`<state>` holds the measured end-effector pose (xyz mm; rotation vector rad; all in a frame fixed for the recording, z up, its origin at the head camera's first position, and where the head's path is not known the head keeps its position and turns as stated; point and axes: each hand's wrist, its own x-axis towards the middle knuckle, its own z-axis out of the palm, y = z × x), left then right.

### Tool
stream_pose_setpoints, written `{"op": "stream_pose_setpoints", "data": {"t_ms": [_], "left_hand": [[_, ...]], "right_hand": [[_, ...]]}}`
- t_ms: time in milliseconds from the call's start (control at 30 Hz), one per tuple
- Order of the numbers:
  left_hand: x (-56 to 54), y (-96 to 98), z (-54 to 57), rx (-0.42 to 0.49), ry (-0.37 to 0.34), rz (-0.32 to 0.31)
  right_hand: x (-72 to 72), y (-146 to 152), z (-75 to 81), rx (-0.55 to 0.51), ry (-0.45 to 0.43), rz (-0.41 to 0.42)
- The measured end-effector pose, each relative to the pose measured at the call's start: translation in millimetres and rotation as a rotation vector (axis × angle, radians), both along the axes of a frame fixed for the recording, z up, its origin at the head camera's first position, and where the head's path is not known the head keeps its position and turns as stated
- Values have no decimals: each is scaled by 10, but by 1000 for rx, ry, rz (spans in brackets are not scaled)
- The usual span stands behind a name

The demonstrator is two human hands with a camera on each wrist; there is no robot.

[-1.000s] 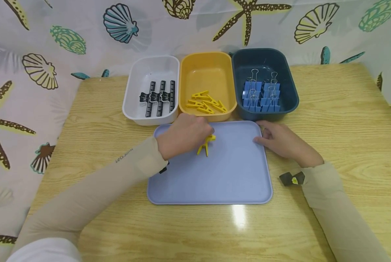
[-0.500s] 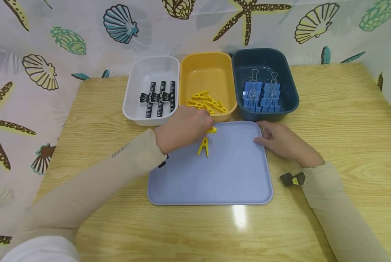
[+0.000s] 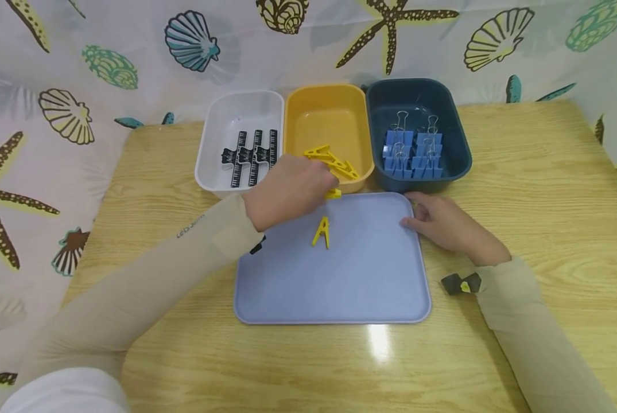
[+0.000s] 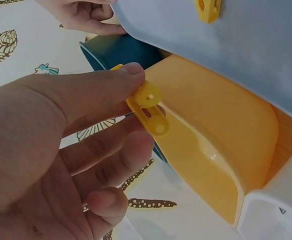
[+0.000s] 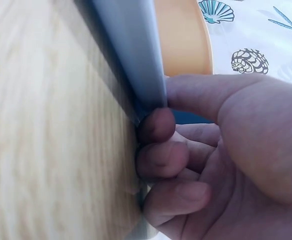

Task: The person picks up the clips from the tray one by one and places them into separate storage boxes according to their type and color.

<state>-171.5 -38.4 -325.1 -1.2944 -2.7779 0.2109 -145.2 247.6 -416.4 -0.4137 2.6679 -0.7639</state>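
My left hand (image 3: 290, 192) is over the front edge of the yellow bin (image 3: 326, 117), pinching a yellow clothespin (image 4: 148, 97) between thumb and forefinger, the other fingers loosely bent. From above, only the end of that clothespin (image 3: 334, 194) shows. Another yellow clothespin (image 3: 321, 234) lies on the pale blue tray (image 3: 360, 281). At the tray's far right corner my right hand (image 3: 450, 226) grips the rim; in the right wrist view, the thumb lies over the tray edge (image 5: 153, 60) and curled fingers sit against its side. Inside the yellow bin, loose clothespins (image 3: 334, 160) are partly hidden by my left hand.
A white bin (image 3: 220, 120) with black piano-patterned clips (image 3: 246, 155) stands left of the yellow bin. To the right is a dark teal bin (image 3: 458, 137) holding several blue binder clips (image 3: 411, 152). Behind the wooden table (image 3: 153, 183) hangs a shell-patterned cloth (image 3: 132, 34).
My left hand has lifted from the tray with one clothespin and moved away from me to the yellow bin. The other clothespin stayed on the tray. My right hand has not moved.
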Motion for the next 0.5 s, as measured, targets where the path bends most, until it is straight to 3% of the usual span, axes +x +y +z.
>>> {"op": "stream_pose_setpoints", "data": {"t_ms": [500], "left_hand": [[-193, 26, 121, 32, -9, 38]], "right_hand": [[3, 10, -13, -1, -5, -6]]}}
